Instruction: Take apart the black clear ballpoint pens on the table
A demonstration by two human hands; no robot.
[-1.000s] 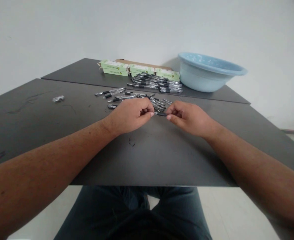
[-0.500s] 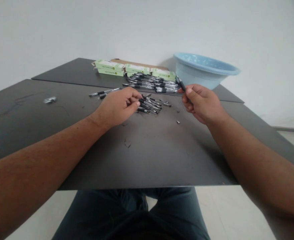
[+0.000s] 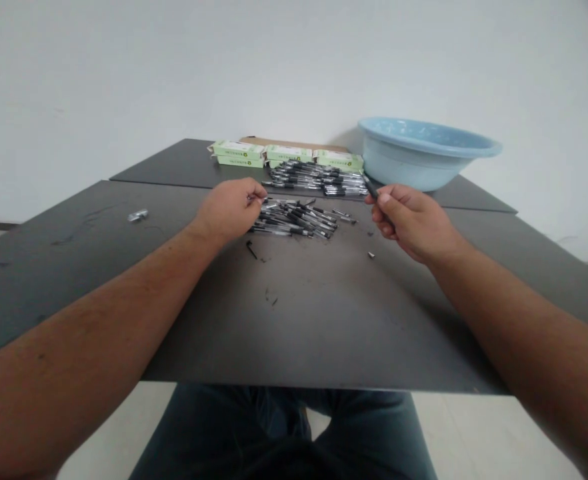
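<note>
My right hand (image 3: 409, 217) is closed around a pen (image 3: 369, 185) with a dark grip, its clear end tilted up and to the left, held above the table. My left hand (image 3: 231, 210) is at the left edge of a loose pile of pens (image 3: 299, 217), thumb and fingertips pinched together. A small shiny bit shows at those fingers, but what they hold is mostly hidden. The piled pens have clear barrels and black grips and lie at mixed angles. Farther back, more pens (image 3: 319, 177) lie stacked in rows, roughly parallel.
Behind the stacked pens stand green-and-white boxes (image 3: 239, 155). A light-blue basin (image 3: 424, 157) is at the back right. On the dark table (image 3: 324, 320) lie a crumpled silvery piece (image 3: 137, 215), a thin black piece (image 3: 251, 250) and a small pen tip (image 3: 371, 255).
The view has shifted, so the scene sits lower and farther right. My left hand has moved left relative to the loose pile, uncovering more of it. My right hand still holds the pen.
</note>
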